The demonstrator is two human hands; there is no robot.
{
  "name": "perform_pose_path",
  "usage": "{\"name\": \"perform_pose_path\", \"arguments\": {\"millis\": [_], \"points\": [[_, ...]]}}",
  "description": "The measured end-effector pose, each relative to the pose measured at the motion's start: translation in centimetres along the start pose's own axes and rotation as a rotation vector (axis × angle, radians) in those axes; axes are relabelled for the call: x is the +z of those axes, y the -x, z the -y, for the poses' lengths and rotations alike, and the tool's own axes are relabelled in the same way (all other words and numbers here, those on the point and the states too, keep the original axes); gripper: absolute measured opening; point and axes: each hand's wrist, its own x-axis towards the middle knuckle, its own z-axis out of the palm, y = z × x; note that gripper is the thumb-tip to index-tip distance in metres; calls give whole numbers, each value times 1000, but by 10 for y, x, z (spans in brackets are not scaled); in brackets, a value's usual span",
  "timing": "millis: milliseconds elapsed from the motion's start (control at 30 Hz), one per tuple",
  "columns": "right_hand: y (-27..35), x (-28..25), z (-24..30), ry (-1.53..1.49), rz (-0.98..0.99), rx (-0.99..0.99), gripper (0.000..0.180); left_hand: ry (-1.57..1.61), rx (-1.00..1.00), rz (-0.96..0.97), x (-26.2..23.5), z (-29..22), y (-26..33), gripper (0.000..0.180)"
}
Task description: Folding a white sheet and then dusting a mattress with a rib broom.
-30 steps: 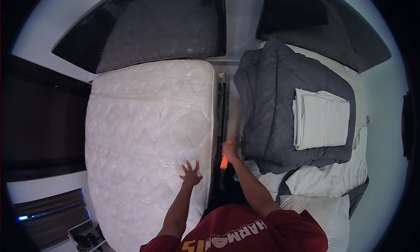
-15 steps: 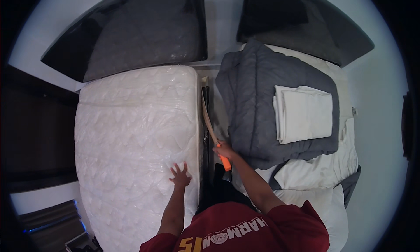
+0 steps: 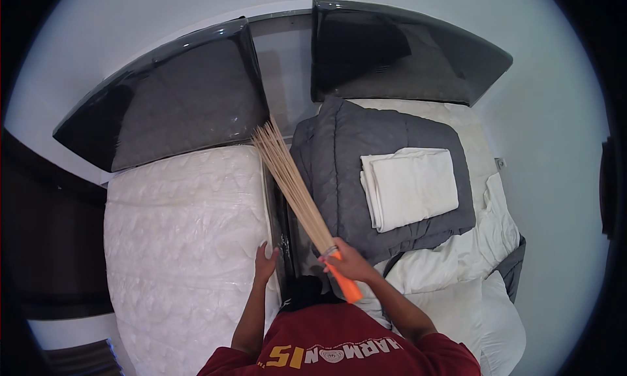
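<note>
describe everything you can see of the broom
The broom is a bundle of thin tan sticks, bound by a band into a short orange handle. The right hand grips it at the band, with the handle end jutting toward the person. The sticks fan out and point away, up the dark gap between the bare white mattress and the grey quilt, their tips near the dark headboard.

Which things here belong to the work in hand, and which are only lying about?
In use:
- stick broom, held in right hand
- bare mattress, left hand pressing its edge
- gap between the beds

Lying about:
- grey quilt
- folded white sheet
- headboards
</note>
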Motion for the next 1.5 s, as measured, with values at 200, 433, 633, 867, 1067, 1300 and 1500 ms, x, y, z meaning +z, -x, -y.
{"name": "perform_pose_path", "arguments": {"millis": [200, 433, 633, 867, 1067, 1300, 1500], "points": [[20, -85, -7, 227, -227, -158, 36, 525, -223, 228, 30, -115, -67, 82], [12, -137, 8, 672, -645, -62, 33, 477, -94, 427, 87, -177, -134, 105], [-4, -149, 15, 897, -799, 199, 49, 275, -275, 455, 148, -162, -185, 123], [35, -269, -53, 802, -1727, 405, 76, 422, -347, 567, 143, -175, -177, 114], [61, -279, -196, -573, -1571, 269, 121, 794, -391, 791, 172, -130, -197, 104], [15, -275, -170, -1034, -1532, 27, 70, -32, -112, 169, 201, -206, -184, 97], [63, -324, -81, -713, -1589, -344, 49, 475, 208, 23, 223, -230, -152, 63]]}}
